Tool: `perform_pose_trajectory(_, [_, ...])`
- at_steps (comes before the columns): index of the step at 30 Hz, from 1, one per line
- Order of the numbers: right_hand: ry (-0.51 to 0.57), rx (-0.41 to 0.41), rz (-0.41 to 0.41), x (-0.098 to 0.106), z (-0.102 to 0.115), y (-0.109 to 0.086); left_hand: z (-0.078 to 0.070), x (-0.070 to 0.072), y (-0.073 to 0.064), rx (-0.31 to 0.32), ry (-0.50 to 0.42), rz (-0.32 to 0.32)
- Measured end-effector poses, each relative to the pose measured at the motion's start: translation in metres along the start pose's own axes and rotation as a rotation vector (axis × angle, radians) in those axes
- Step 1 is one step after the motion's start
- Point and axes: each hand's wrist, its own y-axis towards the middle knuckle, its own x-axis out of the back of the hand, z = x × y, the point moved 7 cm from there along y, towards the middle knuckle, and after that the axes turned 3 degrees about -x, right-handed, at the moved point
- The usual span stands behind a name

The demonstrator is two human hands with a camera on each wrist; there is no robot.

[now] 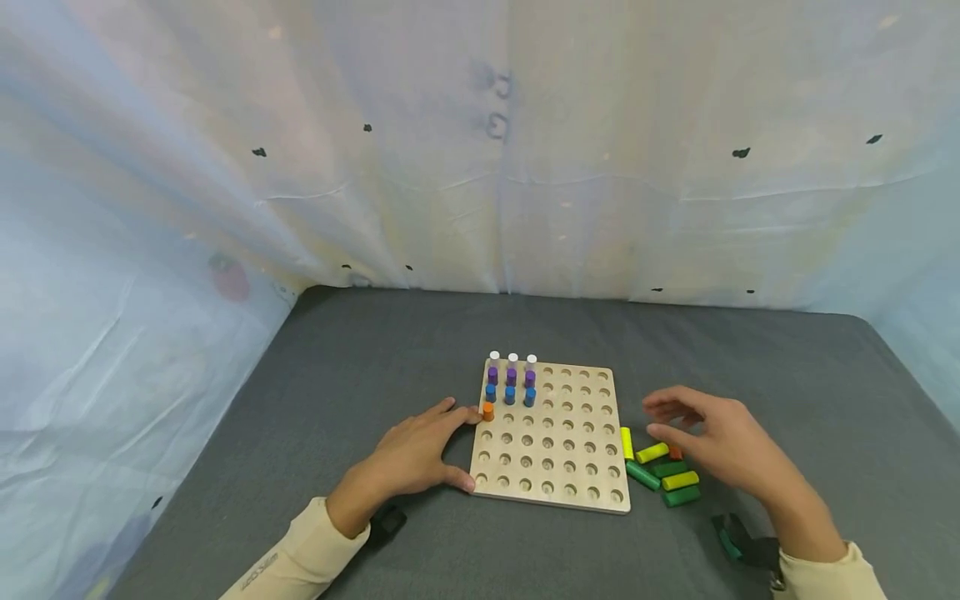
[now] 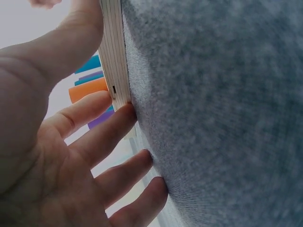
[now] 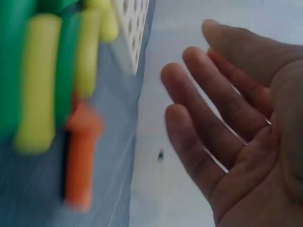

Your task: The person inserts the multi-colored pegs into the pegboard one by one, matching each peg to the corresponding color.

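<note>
A square wooden pegboard (image 1: pixel 547 454) with rows of round holes lies on the grey cloth. Three white pegs (image 1: pixel 513 358), three purple pegs (image 1: pixel 512 377) and three blue pegs (image 1: pixel 510 395) stand in its far-left holes, with one orange peg (image 1: pixel 488 411) in front of them. My left hand (image 1: pixel 420 446) touches the board's left edge, thumb and fingers spread. In the left wrist view, fingertips (image 2: pixel 125 111) rest against the board's side. My right hand (image 1: pixel 716 433) hovers over loose pegs right of the board, its fingers loosely bent and nothing in them.
Several loose yellow pegs (image 1: pixel 652 452), green pegs (image 1: pixel 681 497) and orange pegs (image 3: pixel 80 175) lie in a heap by the board's right edge. A pale curtain (image 1: pixel 570 167) hangs behind the grey table surface (image 1: pixel 375 350) and along its left side.
</note>
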Motion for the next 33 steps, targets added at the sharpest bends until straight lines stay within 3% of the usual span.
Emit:
perform_pose_trajectory(5, [-0.059, -0.060, -0.038, 0.007, -0.029, -0.014, -0.001, 0.000, 0.000, -0.013, 0.002, -0.006])
perform_pose_trajectory(12, [-0.132, -0.108, 0.043, 0.008, -0.056, -0.011, -0.002, 0.002, -0.001, -0.016, 0.000, -0.014])
perform_pose_trajectory(18, [-0.146, -0.127, 0.065, 0.005, -0.073, -0.012, -0.001, 0.000, -0.002, -0.008, 0.000, -0.008])
perform_pose_trajectory(25, [-0.161, -0.121, 0.089, -0.006, -0.078, -0.009, -0.001, 0.000, -0.001, -0.013, -0.009, 0.000])
perform_pose_trajectory(33, [-0.190, -0.088, 0.053, -0.010, -0.073, -0.007, -0.001, 0.000, -0.001, -0.014, -0.010, -0.004])
